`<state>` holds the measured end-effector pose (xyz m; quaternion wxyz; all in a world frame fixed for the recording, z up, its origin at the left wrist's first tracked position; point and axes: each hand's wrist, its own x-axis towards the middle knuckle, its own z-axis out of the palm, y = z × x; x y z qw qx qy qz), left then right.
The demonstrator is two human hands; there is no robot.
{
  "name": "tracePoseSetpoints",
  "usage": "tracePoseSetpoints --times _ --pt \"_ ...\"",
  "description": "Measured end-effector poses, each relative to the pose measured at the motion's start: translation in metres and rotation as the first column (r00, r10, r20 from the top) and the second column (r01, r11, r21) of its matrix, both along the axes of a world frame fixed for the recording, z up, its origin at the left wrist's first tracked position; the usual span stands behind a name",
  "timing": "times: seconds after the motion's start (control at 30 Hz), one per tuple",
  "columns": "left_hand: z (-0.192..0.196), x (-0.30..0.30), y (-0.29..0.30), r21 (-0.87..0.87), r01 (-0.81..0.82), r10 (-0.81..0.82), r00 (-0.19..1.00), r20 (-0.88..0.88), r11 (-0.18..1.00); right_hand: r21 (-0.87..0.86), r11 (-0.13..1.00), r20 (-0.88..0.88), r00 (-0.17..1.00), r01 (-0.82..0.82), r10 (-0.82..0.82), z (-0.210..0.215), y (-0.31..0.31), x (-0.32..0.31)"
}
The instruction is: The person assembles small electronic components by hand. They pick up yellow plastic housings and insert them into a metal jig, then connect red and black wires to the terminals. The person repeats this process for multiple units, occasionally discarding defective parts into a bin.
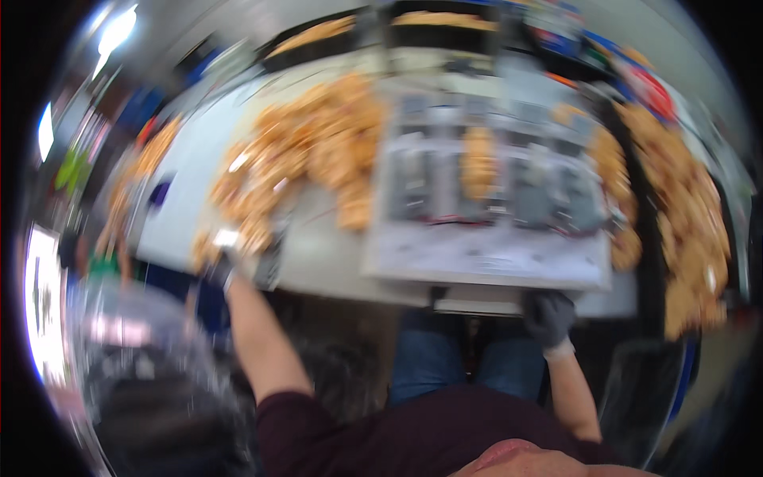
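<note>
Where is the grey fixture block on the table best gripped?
On the grey fixture block, probably by its near front edge, coming from the person's side: that edge overhangs toward them, the right hand is already there, and orange parts crowd the far side.

White table [334,266]: orange parts heap [310,151], grey machine [493,199], second orange pile [687,222].

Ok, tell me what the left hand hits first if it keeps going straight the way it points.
Probably the heap of orange pieces on the table: the left hand sits at the heap's near end. Blur leaves depth unclear.
</note>
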<state>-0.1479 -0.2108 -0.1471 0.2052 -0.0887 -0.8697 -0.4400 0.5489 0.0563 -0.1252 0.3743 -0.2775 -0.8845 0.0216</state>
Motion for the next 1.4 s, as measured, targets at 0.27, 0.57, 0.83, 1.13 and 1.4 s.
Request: tracePoseSetpoints --times 0.27,0.57,0.83,1.13,1.4 --pt "0.005 0.021 0.061 0.554 0.187 -0.295 0.949 0.11 0.811 0.061 0.998 -0.12 0.993 0.018 -0.01 0.005 0.004 0.011" --pt "0.023 0.098 0.07 0.948 0.164 -0.502 0.865 -0.005 0.274 -0.023 0.998 -0.152 0.987 0.051 -0.054 -0.003 -0.005 0.013" --pt "0.031 0.126 0.052 0.989 0.119 -0.536 0.831 -0.145 -0.082 -0.006 0.999 -0.14 0.989 0.041 -0.042 -0.012 -0.001 0.011" --pt "0.047 0.145 0.034 0.947 0.09 -0.556 0.791 -0.256 -0.308 -0.02 0.999 -0.137 0.989 0.045 -0.048 -0.011 -0.003 0.012" --pt "0.071 0.172 0.042 0.887 0.069 -0.613 0.698 -0.37 -0.457 -0.052 0.998 -0.131 0.991 0.032 -0.038 -0.018 -0.001 0.014"
